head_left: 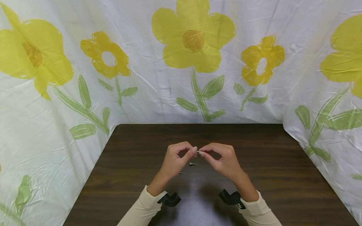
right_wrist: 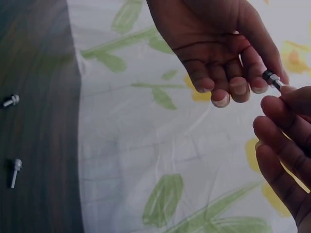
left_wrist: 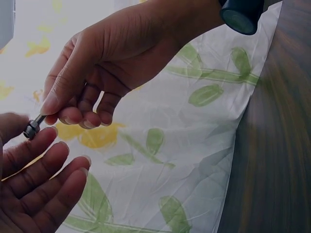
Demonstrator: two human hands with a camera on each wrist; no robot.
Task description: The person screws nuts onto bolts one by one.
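Above the table, both hands meet at one small metal bolt. My left hand pinches it between thumb and index finger at the thick end; in the left wrist view the bolt head shows there. From the other side, my right hand pinches the thin threaded end with thumb and index finger. The right wrist view shows a dark head with a silvery collar beside it; fingertips cover the shank's tip. The other fingers of both hands are loosely bent.
Two more small bolts lie on the dark wood table: one bolt below the hands, another bolt nearer the left wrist. A white cloth with yellow flowers hangs behind the table and along its sides.
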